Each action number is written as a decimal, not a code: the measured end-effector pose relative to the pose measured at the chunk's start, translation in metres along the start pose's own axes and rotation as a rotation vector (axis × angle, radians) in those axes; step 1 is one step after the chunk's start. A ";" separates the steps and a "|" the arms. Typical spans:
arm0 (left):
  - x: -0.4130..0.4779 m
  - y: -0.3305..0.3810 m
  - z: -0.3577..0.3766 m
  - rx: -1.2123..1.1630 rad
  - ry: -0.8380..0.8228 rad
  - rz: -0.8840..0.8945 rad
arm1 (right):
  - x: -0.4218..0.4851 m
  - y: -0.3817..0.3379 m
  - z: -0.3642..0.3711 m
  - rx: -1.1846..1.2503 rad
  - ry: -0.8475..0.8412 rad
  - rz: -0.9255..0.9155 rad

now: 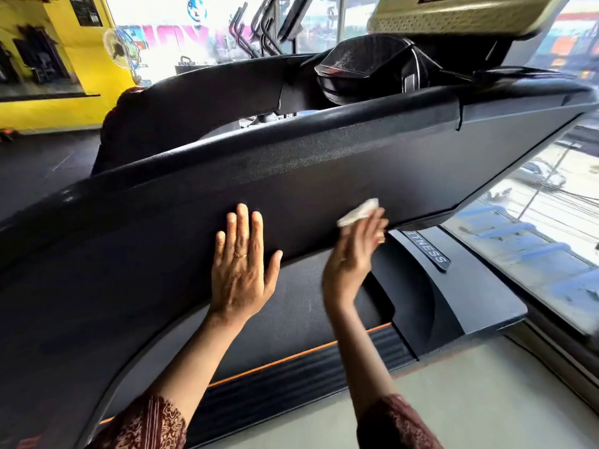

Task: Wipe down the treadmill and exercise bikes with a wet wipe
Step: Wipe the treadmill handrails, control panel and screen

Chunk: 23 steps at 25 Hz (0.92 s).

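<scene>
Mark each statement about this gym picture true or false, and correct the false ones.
1. The left hand lies flat on the black treadmill panel. True.
2. The right hand holds a blue sponge. False: it pinches a white wipe against the panel.
3. A ring sits on a finger of the left hand. True.
4. The stripe below the panel is green. False: it is orange.

Left hand (241, 270) lies flat, fingers (242, 222) spread; right hand (351, 254) raised, fingers pinching a wipe (358, 211).
</scene>
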<state>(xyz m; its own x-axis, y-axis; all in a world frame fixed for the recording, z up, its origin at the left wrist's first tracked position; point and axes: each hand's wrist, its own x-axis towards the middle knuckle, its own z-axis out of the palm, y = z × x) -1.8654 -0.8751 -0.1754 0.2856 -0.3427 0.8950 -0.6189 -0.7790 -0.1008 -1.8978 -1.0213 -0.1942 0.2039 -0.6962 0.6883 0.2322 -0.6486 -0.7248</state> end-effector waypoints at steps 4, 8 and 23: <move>0.018 0.014 0.007 0.009 0.007 0.114 | -0.019 0.009 -0.003 -0.093 -0.287 -0.431; 0.021 0.014 0.001 0.055 0.034 0.112 | 0.067 -0.009 -0.017 0.124 0.098 0.174; 0.062 -0.018 -0.044 0.070 0.115 -0.099 | 0.046 -0.089 0.006 0.069 -0.289 -0.750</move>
<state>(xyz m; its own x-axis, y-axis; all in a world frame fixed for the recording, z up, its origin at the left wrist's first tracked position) -1.8683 -0.8592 -0.0990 0.2542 -0.2029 0.9456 -0.5383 -0.8420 -0.0360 -1.9031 -0.9933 -0.0978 0.2062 0.0299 0.9781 0.4606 -0.8849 -0.0701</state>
